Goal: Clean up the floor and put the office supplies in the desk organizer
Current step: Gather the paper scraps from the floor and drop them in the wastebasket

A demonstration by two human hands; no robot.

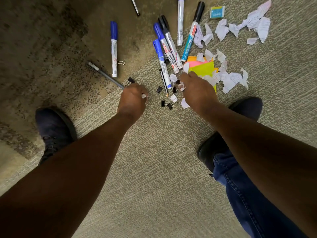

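The left hand (133,98) is curled into a fist around a white paper scrap (143,96) that peeks out at its thumb side. The right hand (195,86) pinches small torn scraps (181,86) at its fingertips (exactly how many I cannot tell). Between the two hands lie black binder clips (165,103); just beyond the right hand's knuckles sit sticky notes (204,67) and whiteboard markers (169,43) on the carpet (154,160).

"WHITE BOARD MARKER" printed along black-capped marker (169,42) barrel — "HD" on teal-labelled marker (192,34); lettering on eraser (217,12) too blurred to read.
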